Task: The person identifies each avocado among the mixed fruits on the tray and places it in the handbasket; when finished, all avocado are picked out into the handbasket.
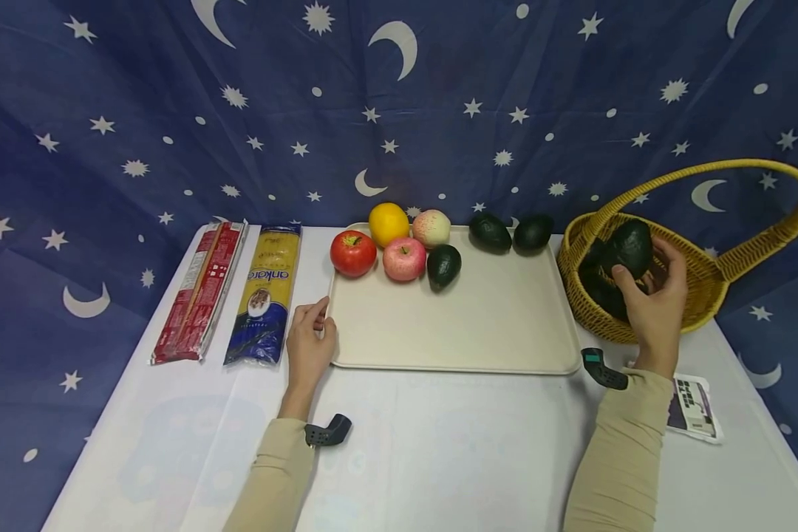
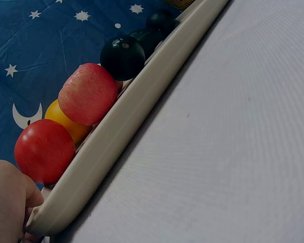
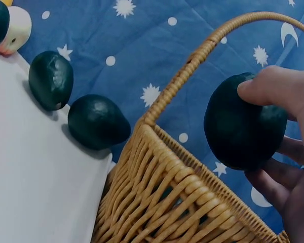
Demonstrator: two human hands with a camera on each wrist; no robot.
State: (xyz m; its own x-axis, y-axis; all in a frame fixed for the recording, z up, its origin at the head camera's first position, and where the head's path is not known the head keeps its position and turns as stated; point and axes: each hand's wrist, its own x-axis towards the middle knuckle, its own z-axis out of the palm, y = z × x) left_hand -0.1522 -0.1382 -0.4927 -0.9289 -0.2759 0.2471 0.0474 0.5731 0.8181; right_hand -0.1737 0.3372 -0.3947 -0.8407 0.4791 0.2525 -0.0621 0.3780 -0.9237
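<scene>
My right hand grips a dark green avocado above the wicker basket, with the thumb on one side and the fingers on the other. More dark avocados lie inside the basket, partly hidden by the hand. At the left edge of the cream tray, my left hand pinches the rim; its thumb lies by the corner in the left wrist view. Along the tray's back are a tomato, an orange, a peach, an apple and 3 avocados.
A red packet and a blue and yellow pasta packet lie left of the tray. Beside the right forearm is a white and dark packet. The basket's tall handle arches up, and a starry blue cloth hangs behind.
</scene>
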